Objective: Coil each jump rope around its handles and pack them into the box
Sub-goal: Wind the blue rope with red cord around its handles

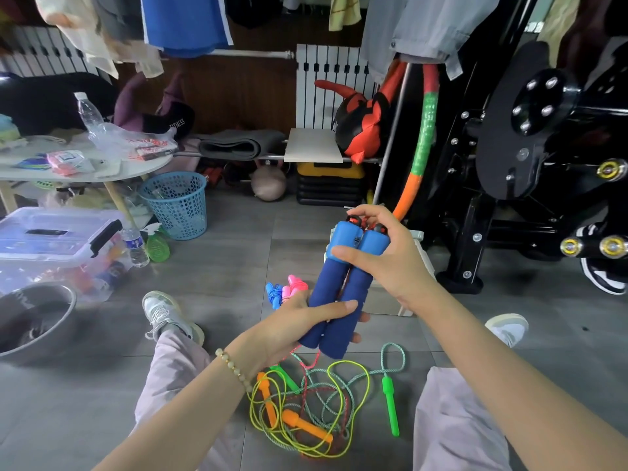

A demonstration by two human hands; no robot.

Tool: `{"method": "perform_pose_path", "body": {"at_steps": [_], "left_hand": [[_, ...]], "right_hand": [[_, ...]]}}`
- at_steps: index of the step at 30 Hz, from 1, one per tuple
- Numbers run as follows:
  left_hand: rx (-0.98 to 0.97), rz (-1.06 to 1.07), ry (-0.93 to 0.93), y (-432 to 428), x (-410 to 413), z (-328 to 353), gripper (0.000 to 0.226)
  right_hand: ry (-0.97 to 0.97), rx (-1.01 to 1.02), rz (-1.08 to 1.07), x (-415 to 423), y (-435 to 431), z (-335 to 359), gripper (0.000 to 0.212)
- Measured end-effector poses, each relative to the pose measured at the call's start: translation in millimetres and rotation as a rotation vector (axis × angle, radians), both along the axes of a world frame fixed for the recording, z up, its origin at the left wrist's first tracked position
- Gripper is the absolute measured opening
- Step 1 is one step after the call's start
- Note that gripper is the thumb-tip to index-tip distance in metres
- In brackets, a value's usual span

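Loose ropes (306,413) lie tangled on the floor between the knees, not yet coiled. Above them, left hand (295,322) wraps the foam butts of the blue handles (328,294) and right hand (387,256) pinches the cap ends. Pair is clamped parallel, likely as a winding core. Long axis steep, caps up and away. Clear lidded box (78,232) far left.

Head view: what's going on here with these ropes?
A seated person holds a pair of blue jump rope handles side by side: the left hand grips the foam lower ends, the right hand grips the tops. On the floor below, loose ropes with orange and green handles lie tangled, not yet coiled. A clear lidded box stands at left.
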State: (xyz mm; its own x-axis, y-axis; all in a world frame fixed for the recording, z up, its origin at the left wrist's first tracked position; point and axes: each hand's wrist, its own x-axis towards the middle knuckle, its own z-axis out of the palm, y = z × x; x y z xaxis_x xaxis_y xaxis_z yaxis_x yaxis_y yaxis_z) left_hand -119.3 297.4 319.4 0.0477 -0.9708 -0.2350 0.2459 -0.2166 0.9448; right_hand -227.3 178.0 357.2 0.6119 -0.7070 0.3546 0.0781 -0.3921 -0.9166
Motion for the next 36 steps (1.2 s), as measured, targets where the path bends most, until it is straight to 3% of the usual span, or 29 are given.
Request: {"method": "perform_pose_path", "body": {"at_steps": [12, 20, 25, 27, 29, 31, 33, 36], "left_hand": [[0.035, 0.033, -0.028, 5, 3, 1, 0.033], [0.027, 0.026, -0.097, 3, 0, -4, 0.055], [0.026, 0.049, -0.058, -1, 0, -5, 0.047], [0.023, 0.063, -0.041, -3, 1, -6, 0.032], [0.008, 0.106, -0.003, -6, 3, -4, 0.02], [-0.007, 0.149, 0.025, -9, 8, 0, 0.013], [-0.021, 0.155, 0.028, -13, 13, 4, 0.012], [-0.021, 0.152, 0.013, -18, 21, 8, 0.009]], "right_hand": [[-0.015, -0.019, -0.03, 1, -6, -1, 0.047], [-0.002, -0.018, -0.03, 3, -10, -1, 0.047], [0.034, -0.073, -0.016, 2, -13, 4, 0.055], [0.019, -0.008, -0.012, 3, -11, 2, 0.072], [-0.027, 0.182, 0.022, 4, -11, -8, 0.088], [0.015, 0.35, 0.118, 5, -8, -25, 0.083], [0.119, 0.45, 0.316, 4, 0, -40, 0.062], [0.153, 0.53, 0.443, 6, 8, -56, 0.075]]}}
